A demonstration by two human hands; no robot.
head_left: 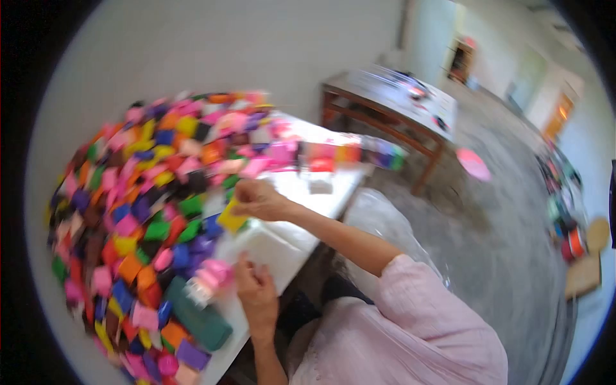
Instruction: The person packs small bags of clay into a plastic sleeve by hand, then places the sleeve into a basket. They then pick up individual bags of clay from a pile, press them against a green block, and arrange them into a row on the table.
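My right hand (260,200) is closed, pinching a small yellow block (231,217) at the edge of a large heap of coloured pieces (151,212). The pieces look like soft, clay-like blocks, but blur hides their exact kind. Below it, my left hand (256,295) has its fingers apart and shows nothing in its grasp. Between my hands lies a white, flat or folded item (273,247) on the white table (337,192). Beside my left hand are a pink piece (215,274) and a dark green, rounded oblong object (199,314).
A row of coloured pieces (350,153), seemingly in clear wrap, crosses the table's far end, beside a red-and-white item (321,174). A clear plastic bag (385,224) is by the table edge. Behind stands a wooden-legged table (385,96). A pink object (473,164) lies on the floor.
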